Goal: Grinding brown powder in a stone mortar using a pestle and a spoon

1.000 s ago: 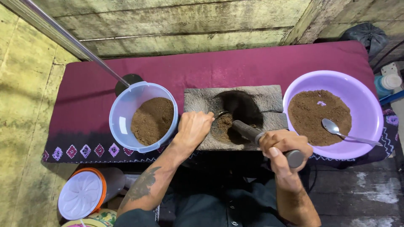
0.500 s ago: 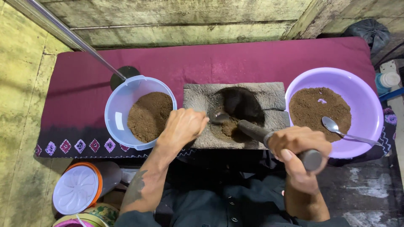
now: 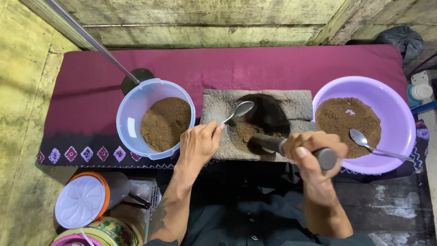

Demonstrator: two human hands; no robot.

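Metal spoon (image 3: 238,111) in my left hand (image 3: 199,144), bowl up, tilted over the grey stone mortar (image 3: 217,105). Dark pestle (image 3: 291,149) gripped in my right hand (image 3: 314,152), lying near flat, tip in the brown powder (image 3: 248,131) in the mortar's hollow.

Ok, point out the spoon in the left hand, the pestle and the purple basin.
spoon (image 3: 241,110), head view, on its bowl.
pestle (image 3: 267,143), head view, on the dark shaft.
purple basin (image 3: 395,109), head view, on the bare inner wall.

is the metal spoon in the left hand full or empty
Empty: the metal spoon in the left hand shows a bare shiny bowl, no brown powder.
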